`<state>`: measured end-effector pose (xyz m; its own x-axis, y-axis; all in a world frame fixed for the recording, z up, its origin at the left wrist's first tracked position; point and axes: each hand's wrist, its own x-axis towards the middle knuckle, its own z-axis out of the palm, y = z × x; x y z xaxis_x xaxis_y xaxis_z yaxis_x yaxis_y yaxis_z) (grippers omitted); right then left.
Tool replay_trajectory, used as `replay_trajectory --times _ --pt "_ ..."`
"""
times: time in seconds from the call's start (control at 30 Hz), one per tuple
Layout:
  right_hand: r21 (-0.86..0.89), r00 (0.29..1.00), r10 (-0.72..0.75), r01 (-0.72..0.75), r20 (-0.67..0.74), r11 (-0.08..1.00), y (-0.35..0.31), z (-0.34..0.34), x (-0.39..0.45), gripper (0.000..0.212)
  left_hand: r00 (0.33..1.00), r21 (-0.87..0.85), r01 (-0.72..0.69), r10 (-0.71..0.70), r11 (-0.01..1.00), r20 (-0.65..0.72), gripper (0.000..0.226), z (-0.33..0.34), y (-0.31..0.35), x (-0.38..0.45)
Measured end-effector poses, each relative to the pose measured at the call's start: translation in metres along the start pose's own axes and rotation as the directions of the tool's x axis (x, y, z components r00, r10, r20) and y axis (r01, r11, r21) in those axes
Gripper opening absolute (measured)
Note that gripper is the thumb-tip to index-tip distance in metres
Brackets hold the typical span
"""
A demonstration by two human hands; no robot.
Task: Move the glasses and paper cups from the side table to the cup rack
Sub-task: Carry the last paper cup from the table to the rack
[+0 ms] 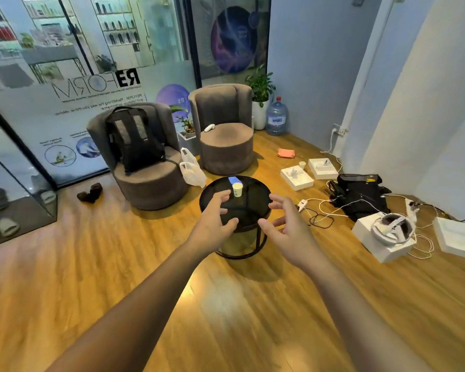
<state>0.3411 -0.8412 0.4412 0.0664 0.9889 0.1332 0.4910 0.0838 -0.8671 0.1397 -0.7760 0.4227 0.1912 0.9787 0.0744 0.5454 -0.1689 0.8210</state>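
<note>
Round black table (255, 210) on wood floor (118, 277), paper cup (237, 189) upright on it just beyond left hand (212, 220) fingertips, right hand (287, 224) beside, both hands spread wide and empty, two grey chairs (220, 130) behind, boxes (297, 178) and cables (322, 210) right of the fingers.

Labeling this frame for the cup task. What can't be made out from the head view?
- Cup rack: not in the head view at all.
- Glasses: none can be made out on the side table; only one paper cup shows, and the left hand and right hand cover the near tabletop.
- Second paper cup on the floor by the white boxes: too small to tell its contents.
- Cup on the table: contents unclear, too small.
</note>
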Motion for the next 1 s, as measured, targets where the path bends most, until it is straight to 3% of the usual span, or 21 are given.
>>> replay_trajectory --times 0.37,0.5,0.77,1.0 --pt "0.005 0.990 0.116 -0.117 0.085 0.993 0.073 0.020 0.188 0.060 0.980 -0.083 0.199 -0.197 0.976 0.034 0.079 0.043 -0.083 0.172" --pt "0.066 0.978 0.192 -0.197 0.081 0.978 0.110 0.050 0.243 0.057 0.963 -0.071 0.259 -0.252 0.963 0.094 0.079 0.053 -0.131 0.240" --pt "0.054 0.943 0.321 -0.327 0.091 0.944 0.186 0.113 0.407 0.059 0.928 -0.028 0.340 -0.331 0.940 0.169 0.079 0.081 -0.229 0.428" --pt "0.007 0.893 0.438 -0.441 0.101 0.897 0.264 0.171 0.519 0.061 0.875 0.045 0.410 -0.407 0.911 0.264 0.081 0.119 -0.300 0.539"
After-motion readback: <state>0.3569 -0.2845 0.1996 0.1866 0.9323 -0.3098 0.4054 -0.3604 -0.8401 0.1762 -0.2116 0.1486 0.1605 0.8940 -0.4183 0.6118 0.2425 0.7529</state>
